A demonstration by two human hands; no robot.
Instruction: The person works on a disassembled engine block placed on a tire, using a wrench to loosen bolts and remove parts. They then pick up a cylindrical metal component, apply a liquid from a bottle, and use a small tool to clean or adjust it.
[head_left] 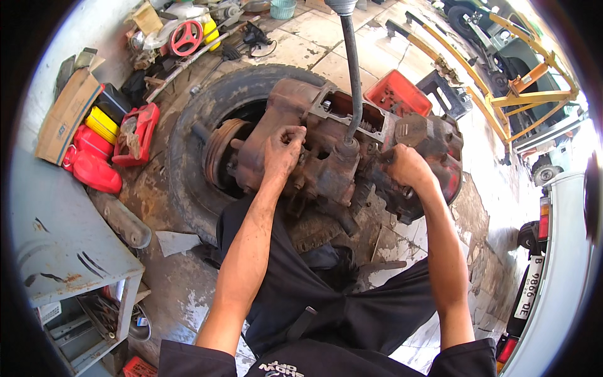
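A rusty brown gearbox point(330, 176) lies in front of me, partly over a large tyre point(188, 125). Its top opening shows gears inside, and a long dark gear lever point(353, 69) rises from its housing. My left hand point(284, 152) rests against the left part of the casing, fingers curled together; whatever they pinch is too small to name. Against the round bell-shaped end point(430, 151) of the casing, my right hand point(409, 168) is closed. Its fingers hide what they grip, though a small metal end shows just below the hand.
Behind the gearbox sits a red tray point(397, 93) of small parts. Red and yellow containers point(100, 125) stand left, near a grey metal bench point(75, 239). A yellow hoist frame point(502, 100) stands far right, and a pale vehicle point(559, 264) is along the right edge.
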